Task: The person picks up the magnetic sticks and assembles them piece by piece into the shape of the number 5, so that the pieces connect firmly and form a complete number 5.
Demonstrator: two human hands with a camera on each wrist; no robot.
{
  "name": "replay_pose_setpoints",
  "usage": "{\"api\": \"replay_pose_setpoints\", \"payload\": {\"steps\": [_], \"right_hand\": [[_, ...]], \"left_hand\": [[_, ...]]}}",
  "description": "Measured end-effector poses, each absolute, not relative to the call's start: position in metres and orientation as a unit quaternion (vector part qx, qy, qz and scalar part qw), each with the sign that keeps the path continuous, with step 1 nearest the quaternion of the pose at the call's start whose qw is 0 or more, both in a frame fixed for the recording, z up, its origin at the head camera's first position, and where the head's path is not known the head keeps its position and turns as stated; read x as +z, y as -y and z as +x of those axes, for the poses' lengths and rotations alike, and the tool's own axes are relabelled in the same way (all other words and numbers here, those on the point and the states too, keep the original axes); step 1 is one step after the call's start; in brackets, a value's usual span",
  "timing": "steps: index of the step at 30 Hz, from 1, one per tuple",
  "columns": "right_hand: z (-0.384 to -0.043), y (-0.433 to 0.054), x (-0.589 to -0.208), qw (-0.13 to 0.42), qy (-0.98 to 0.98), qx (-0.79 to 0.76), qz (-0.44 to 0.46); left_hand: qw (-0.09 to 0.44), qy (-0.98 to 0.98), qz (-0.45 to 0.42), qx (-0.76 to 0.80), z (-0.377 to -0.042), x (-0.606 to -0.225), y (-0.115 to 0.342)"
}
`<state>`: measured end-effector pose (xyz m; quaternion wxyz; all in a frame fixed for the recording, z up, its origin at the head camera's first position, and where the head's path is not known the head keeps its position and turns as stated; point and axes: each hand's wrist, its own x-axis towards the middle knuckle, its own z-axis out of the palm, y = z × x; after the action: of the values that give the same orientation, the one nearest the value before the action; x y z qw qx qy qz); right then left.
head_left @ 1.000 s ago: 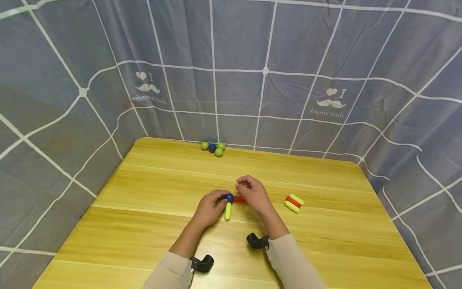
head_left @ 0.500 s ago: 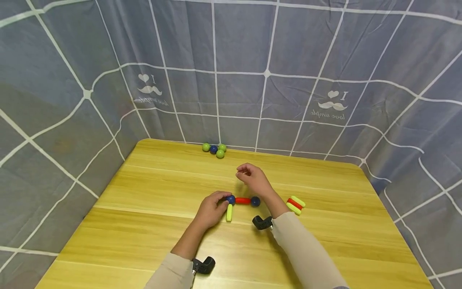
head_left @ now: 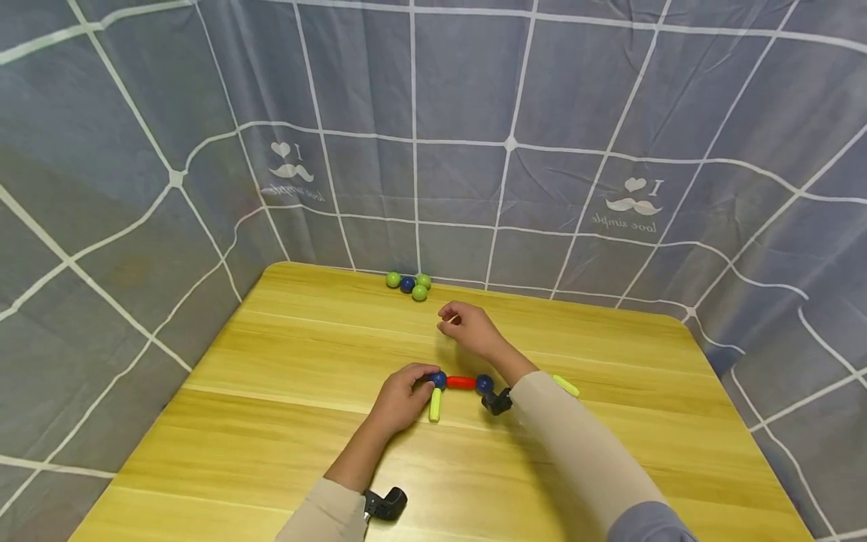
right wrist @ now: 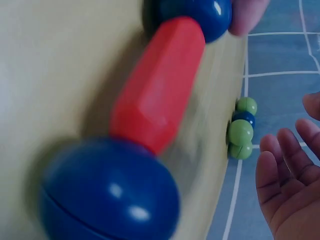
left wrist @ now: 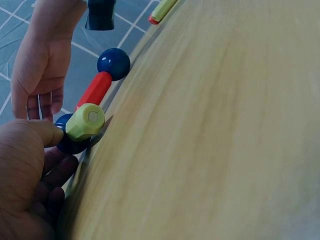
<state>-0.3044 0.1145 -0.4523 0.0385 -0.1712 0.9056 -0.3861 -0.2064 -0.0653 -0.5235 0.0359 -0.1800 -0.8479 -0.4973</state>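
My left hand (head_left: 401, 399) pinches a blue ball (head_left: 439, 379) between thumb and fingers at the tabletop. From that ball a yellow-green rod (head_left: 435, 405) sticks out toward me, and a red rod (head_left: 461, 382) runs to the right. A second blue ball (head_left: 484, 384) sits at the red rod's far end. In the right wrist view the red rod (right wrist: 159, 85) shows its faceted sides up close. Beyond these pieces my right hand (head_left: 470, 329) hovers over the table with loosely bent fingers and holds nothing.
At the table's back edge sit several green balls (head_left: 420, 293) with one blue ball (head_left: 407, 284) among them. A yellow-green rod (head_left: 565, 385) shows past the right sleeve, which covers the pieces beside it. A gridded grey curtain (head_left: 460, 181) hangs around the wooden table (head_left: 271, 376).
My right hand has left the red rod and moved away from me, toward the back balls, uncovering the second blue ball. My left hand keeps its pinch on the first ball.
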Motion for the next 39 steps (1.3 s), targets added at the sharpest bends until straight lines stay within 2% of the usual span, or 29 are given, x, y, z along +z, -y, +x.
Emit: {"api": "replay_pose_setpoints", "payload": {"steps": [14,21,32,39], "right_hand": [[-0.346,-0.106,-0.454,0.053,-0.925,-0.333,-0.173],[-0.349,-0.108,-0.460,0.069,-0.926,-0.333,-0.164],[-0.304,-0.140,-0.461,0.125,-0.891,-0.405,-0.163],[-0.250,-0.173,-0.474,0.103,-0.858,-0.494,-0.101]], "left_hand": [[0.044,0.848,-0.183,-0.496,-0.202,-0.526,0.063],[0.044,0.848,-0.179,-0.497,-0.200,-0.526,0.062],[0.043,0.849,-0.181,-0.495,-0.202,-0.525,0.065],[0.043,0.845,-0.187,-0.499,-0.203,-0.523,0.067]]}}
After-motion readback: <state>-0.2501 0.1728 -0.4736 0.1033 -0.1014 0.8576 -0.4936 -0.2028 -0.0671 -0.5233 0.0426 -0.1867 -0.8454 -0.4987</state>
